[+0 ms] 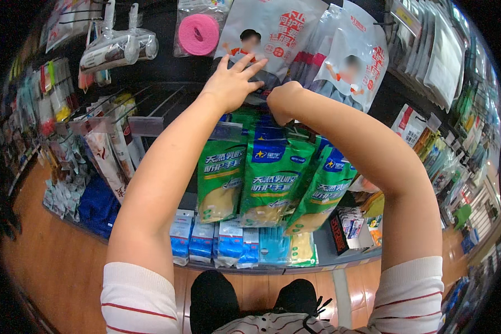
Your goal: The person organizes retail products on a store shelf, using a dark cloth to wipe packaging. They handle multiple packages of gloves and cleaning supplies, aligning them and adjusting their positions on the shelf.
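Striped sleeves fill the lower edge, and both bare forearms rise from them toward a shop display; the left hand lies with its fingers spread apart, flat against the top of the hanging green glove packs, gripping nothing that shows; the right hand is curled into a fist just beside it, at the header of the middle pack, and whether it pinches the pack or its hook I cannot tell; three green packs hang side by side directly under the two hands, each showing yellow gloves through its window; below them, on the shelf edge, stand blue glove packs; above the hands hang grey packets with red print, and to their left a bag holding a pink roll and clear-wrapped lint rollers; bare metal hooks jut out left of the left wrist; wooden floor shows at lower left.
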Motion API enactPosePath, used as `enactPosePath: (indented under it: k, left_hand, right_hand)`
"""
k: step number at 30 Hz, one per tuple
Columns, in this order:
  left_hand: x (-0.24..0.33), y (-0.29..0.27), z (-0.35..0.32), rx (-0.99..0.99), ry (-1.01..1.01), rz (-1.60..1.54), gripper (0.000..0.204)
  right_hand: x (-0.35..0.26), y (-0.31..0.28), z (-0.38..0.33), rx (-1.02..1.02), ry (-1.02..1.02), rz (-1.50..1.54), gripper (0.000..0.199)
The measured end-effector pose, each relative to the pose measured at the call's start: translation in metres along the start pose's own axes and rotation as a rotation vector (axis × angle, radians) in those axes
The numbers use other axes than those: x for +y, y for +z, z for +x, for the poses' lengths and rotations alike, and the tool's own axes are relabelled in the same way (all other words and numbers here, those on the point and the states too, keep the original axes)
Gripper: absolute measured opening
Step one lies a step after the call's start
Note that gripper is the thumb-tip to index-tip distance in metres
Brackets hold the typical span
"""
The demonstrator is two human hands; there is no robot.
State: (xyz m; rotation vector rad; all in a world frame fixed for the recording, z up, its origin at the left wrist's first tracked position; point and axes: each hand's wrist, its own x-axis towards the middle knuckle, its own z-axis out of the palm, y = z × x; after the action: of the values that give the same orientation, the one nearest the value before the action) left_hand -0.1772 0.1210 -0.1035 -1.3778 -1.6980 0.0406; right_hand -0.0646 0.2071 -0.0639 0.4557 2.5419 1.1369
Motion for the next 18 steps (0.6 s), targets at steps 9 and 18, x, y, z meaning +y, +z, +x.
enactPosePath:
  k: [9,18]
  left_hand:
    - [0.003,-0.006,-0.005,-0.013,-0.006,0.013,0.051]
    - [-0.019,-0.027,-0.051,0.350,-0.151,-0.202,0.048]
  right_hand:
    - [0.015,0.001,-0.018,0.051,-0.103,0.165,0.037]
    - [0.034,-0.012,-0.041,0.406,-0.035,0.406,0.040]
